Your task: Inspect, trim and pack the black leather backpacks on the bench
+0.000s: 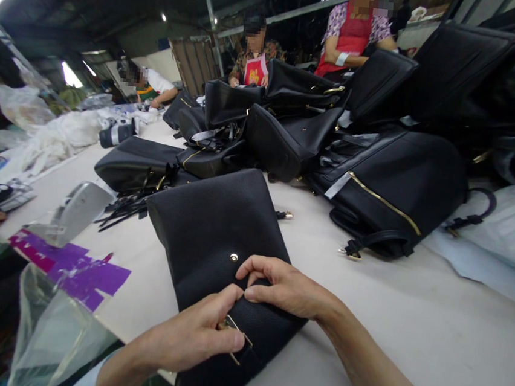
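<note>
A black leather-look bag lies on the white table in front of me, with a small round gold stud on its face. My left hand is closed around a gold buckle on the lower part of the bag, its thumb lying across the buckle. My right hand rests on the bag just below the stud, index finger curled and thumb tip meeting the left fingertips. Whatever is between the right fingers is hidden.
Several black bags are piled beyond mine, and one with a gold zip lies to the right. On the left are purple sheets, a grey-white curved object and clear plastic. People work across the table.
</note>
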Available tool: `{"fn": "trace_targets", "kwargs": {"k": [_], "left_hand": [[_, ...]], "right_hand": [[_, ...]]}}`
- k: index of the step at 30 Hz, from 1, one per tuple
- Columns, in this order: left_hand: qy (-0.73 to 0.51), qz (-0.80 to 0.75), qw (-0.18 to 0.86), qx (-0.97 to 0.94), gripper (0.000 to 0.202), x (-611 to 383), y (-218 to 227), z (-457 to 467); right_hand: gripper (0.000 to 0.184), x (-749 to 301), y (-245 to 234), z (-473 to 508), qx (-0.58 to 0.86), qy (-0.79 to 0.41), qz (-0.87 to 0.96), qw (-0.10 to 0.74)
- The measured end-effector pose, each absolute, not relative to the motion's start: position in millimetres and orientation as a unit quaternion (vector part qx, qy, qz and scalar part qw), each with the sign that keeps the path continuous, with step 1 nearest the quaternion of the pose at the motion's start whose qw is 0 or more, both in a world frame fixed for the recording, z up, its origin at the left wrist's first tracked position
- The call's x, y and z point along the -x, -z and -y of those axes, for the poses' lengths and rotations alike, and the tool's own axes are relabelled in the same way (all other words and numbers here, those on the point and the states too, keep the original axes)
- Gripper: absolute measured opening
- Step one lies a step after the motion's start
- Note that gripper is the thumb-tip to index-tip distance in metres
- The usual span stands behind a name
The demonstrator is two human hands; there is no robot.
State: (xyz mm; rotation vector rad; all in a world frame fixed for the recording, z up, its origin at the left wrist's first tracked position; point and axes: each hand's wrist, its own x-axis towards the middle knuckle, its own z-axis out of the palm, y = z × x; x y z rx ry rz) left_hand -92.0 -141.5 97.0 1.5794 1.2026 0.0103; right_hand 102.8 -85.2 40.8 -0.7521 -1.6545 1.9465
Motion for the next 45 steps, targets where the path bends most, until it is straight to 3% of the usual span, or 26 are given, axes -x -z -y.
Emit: {"fn": "trace_targets", "kwargs": {"k": [9, 13, 16, 20, 25, 37, 45], "left_hand": [[-0.021, -0.483, 0.584, -0.653, 0.028, 97, -90, 139], [-0.024, -0.490, 0.595, -0.636, 0.019, 95, -92, 141], [-0.017, -0.518, 0.567, -0.640, 0.013, 89, -95, 144], [-0.021, -0.564, 0.522, -0.640, 0.028, 79, -97, 150], [-0.002, -0.548, 0.504, -0.668, 0.021, 77, -101, 146], [0.032, -0.474, 0.554, -0.684, 0.024, 97, -95, 132], [-0.040, -0.455, 0.639, -0.619, 0.027, 101, -92, 138]], "right_hand": [[0.027, -103, -39, 85, 0.271, -0.709, 0.605, 0.240], [0.028, -103, -38, 85, 0.272, -0.709, 0.606, 0.236], [0.029, -104, -38, 85, 0.270, -0.715, 0.603, 0.231], [0.028, -105, -38, 84, 0.268, -0.710, 0.610, 0.228], [0.027, -106, -38, 85, 0.264, -0.714, 0.605, 0.234], [0.028, -106, -37, 85, 0.263, -0.718, 0.600, 0.234], [0.028, -104, -40, 87, 0.271, -0.715, 0.599, 0.239]]}}
